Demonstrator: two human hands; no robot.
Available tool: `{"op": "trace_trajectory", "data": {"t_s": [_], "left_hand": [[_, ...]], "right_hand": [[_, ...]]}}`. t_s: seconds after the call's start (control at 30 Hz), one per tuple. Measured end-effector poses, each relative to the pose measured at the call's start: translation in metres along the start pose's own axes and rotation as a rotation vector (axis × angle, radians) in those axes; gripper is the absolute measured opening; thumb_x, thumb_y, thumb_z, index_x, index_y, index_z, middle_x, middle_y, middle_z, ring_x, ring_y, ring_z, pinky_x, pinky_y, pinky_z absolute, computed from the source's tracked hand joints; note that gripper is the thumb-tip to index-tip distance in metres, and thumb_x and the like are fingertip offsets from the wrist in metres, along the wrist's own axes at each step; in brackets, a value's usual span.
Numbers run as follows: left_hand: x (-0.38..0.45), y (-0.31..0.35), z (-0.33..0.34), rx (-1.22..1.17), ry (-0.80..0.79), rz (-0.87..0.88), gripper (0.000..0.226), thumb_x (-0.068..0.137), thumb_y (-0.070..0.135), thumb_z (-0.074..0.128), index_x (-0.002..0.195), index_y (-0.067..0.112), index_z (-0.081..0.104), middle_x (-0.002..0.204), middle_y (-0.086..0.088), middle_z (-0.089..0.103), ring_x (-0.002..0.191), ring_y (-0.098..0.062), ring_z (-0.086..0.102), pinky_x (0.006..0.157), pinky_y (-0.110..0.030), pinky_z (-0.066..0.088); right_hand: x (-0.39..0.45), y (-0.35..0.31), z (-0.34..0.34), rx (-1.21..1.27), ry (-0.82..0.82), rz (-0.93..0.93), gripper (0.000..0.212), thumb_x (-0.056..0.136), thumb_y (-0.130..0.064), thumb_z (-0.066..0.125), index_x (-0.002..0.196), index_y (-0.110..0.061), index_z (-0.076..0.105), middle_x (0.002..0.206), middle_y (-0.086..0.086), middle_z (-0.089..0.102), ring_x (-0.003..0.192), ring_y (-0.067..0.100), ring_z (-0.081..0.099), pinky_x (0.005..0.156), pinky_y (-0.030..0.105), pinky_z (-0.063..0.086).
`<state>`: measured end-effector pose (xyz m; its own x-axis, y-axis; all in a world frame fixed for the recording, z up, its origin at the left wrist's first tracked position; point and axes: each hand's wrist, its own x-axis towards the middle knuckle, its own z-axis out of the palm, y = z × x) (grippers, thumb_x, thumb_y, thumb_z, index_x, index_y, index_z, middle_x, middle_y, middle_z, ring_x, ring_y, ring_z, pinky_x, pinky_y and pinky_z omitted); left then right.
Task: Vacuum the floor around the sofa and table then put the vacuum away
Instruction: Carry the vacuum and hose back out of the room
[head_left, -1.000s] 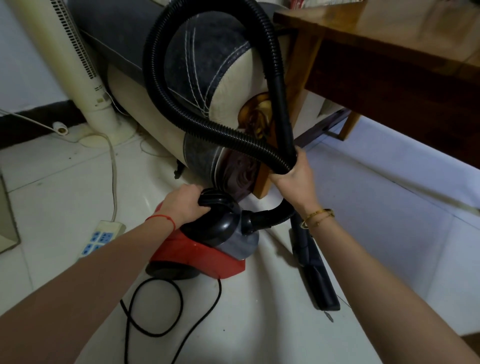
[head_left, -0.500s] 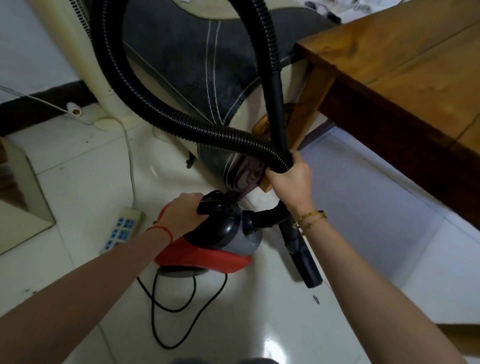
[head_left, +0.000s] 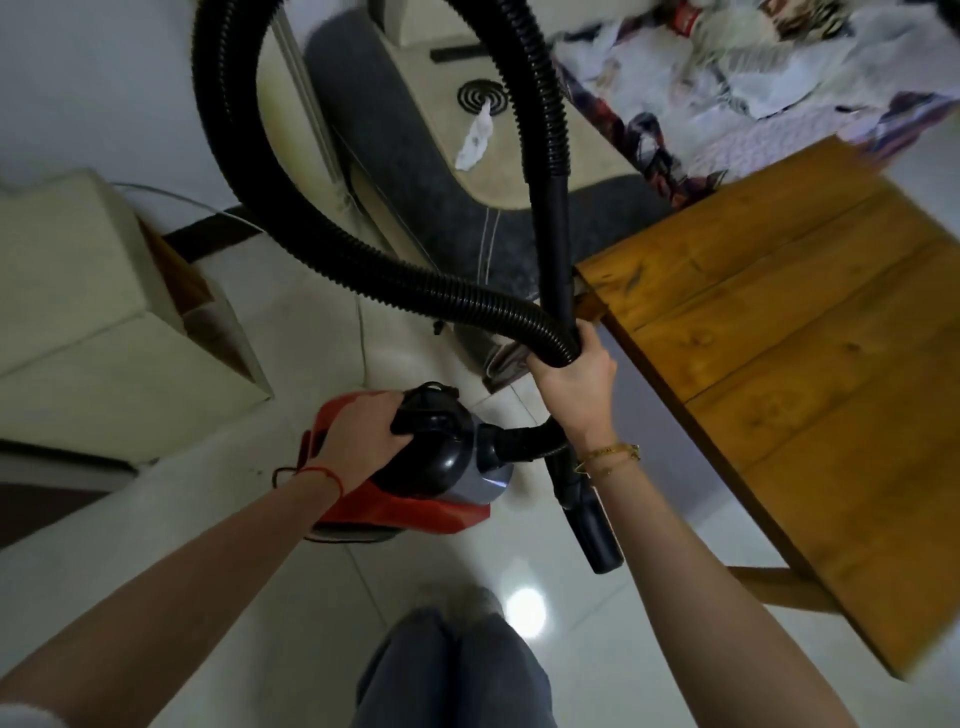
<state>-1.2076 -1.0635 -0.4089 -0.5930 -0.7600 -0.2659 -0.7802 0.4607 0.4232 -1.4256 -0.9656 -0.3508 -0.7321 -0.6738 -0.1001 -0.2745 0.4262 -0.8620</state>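
The left hand (head_left: 358, 441) has its fingers curled round the black carry handle of the red and grey canister vacuum cleaner (head_left: 415, 478), which appears raised off the pale tiled floor (head_left: 234, 519). The right hand (head_left: 576, 384) grips the looped black ribbed hose (head_left: 332, 260) together with its rigid black wand (head_left: 558, 218); the nozzle (head_left: 597, 530) hangs below the wrist. The unit sits between the grey and cream sofa arm (head_left: 441, 171) and the wooden table surface (head_left: 805, 364). Judgement: vacuuming appears finished; the put-away step is in hand. Next move calls for carrying it to storage, keeping hose and nozzle away from the table corner.
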Motion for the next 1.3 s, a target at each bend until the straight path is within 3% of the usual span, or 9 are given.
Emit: {"op": "trace_trajectory", "data": {"t_s": [0.1, 0.2, 0.3, 0.47, 0.63, 0.77, 0.93, 1.1, 1.3], "left_hand": [[-0.041, 0.020, -0.064, 0.021, -0.008, -0.034, 0.020, 0.082, 0.026, 0.057, 0.099, 0.022, 0.065, 0.085, 0.004, 0.069, 0.077, -0.015, 0.065, 0.065, -0.026, 0.050], [-0.081, 0.034, -0.115, 0.027, 0.022, -0.049, 0.016, 0.084, 0.026, 0.057, 0.096, 0.020, 0.065, 0.084, 0.004, 0.068, 0.073, -0.013, 0.062, 0.061, -0.021, 0.043], [-0.119, 0.041, -0.153, 0.004, 0.047, -0.070, 0.017, 0.085, 0.024, 0.056, 0.096, 0.016, 0.065, 0.086, 0.000, 0.069, 0.076, -0.017, 0.063, 0.062, -0.024, 0.043], [-0.182, 0.037, -0.188, -0.083, 0.085, -0.166, 0.023, 0.086, 0.026, 0.057, 0.103, 0.012, 0.065, 0.094, -0.005, 0.069, 0.086, -0.024, 0.065, 0.076, -0.039, 0.053], [-0.244, 0.027, -0.197, -0.098, 0.178, -0.232, 0.023, 0.088, 0.026, 0.057, 0.100, 0.009, 0.065, 0.096, -0.007, 0.069, 0.089, -0.025, 0.064, 0.078, -0.039, 0.051], [-0.296, 0.016, -0.199, -0.120, 0.220, -0.347, 0.020, 0.086, 0.033, 0.052, 0.088, 0.016, 0.064, 0.085, 0.000, 0.068, 0.077, -0.018, 0.064, 0.066, -0.033, 0.051], [-0.364, -0.002, -0.203, -0.206, 0.280, -0.508, 0.019, 0.085, 0.033, 0.056, 0.091, 0.018, 0.067, 0.087, 0.000, 0.071, 0.079, -0.018, 0.065, 0.071, -0.038, 0.053], [-0.434, -0.029, -0.202, -0.230, 0.356, -0.696, 0.020, 0.081, 0.030, 0.062, 0.099, 0.021, 0.065, 0.093, -0.001, 0.071, 0.088, -0.022, 0.066, 0.072, -0.032, 0.051], [-0.525, -0.073, -0.202, -0.278, 0.457, -0.904, 0.016, 0.080, 0.022, 0.064, 0.096, 0.017, 0.065, 0.093, -0.005, 0.071, 0.088, -0.025, 0.066, 0.073, -0.033, 0.051]], "right_hand": [[-0.026, -0.062, -0.031, 0.030, -0.033, -0.001, 0.039, 0.076, -0.021, 0.075, 0.111, -0.013, 0.059, 0.091, -0.003, 0.064, 0.079, 0.005, 0.063, 0.062, 0.017, 0.052], [-0.050, -0.116, -0.055, 0.051, -0.054, -0.004, 0.042, 0.073, -0.027, 0.074, 0.111, -0.017, 0.059, 0.094, -0.003, 0.067, 0.088, 0.014, 0.066, 0.076, 0.036, 0.059], [-0.073, -0.161, -0.071, 0.072, -0.070, -0.045, 0.041, 0.070, -0.031, 0.071, 0.108, -0.019, 0.060, 0.090, -0.004, 0.067, 0.086, 0.016, 0.066, 0.077, 0.043, 0.058], [-0.110, -0.212, -0.078, 0.076, -0.124, -0.119, 0.033, 0.076, -0.018, 0.073, 0.107, -0.016, 0.060, 0.084, -0.011, 0.062, 0.084, 0.010, 0.064, 0.077, 0.032, 0.057], [-0.149, -0.240, -0.066, 0.067, -0.244, -0.217, 0.026, 0.076, -0.016, 0.072, 0.098, -0.015, 0.058, 0.079, -0.012, 0.060, 0.074, 0.002, 0.059, 0.061, 0.007, 0.044], [-0.177, -0.257, -0.049, 0.045, -0.364, -0.271, 0.028, 0.074, -0.018, 0.071, 0.099, -0.014, 0.059, 0.078, -0.009, 0.062, 0.070, 0.003, 0.059, 0.059, 0.008, 0.042], [-0.220, -0.286, -0.018, 0.068, -0.541, -0.331, 0.029, 0.075, -0.011, 0.071, 0.102, -0.014, 0.060, 0.083, -0.004, 0.065, 0.072, 0.001, 0.060, 0.054, 0.005, 0.043], [-0.270, -0.317, 0.028, 0.065, -0.704, -0.404, 0.022, 0.075, -0.011, 0.069, 0.092, -0.018, 0.057, 0.075, -0.010, 0.058, 0.066, 0.005, 0.056, 0.051, 0.009, 0.041], [-0.356, -0.357, 0.102, 0.029, -0.891, -0.549, 0.030, 0.076, -0.014, 0.071, 0.104, -0.014, 0.060, 0.084, -0.006, 0.061, 0.072, 0.006, 0.056, 0.052, 0.003, 0.040]]}}
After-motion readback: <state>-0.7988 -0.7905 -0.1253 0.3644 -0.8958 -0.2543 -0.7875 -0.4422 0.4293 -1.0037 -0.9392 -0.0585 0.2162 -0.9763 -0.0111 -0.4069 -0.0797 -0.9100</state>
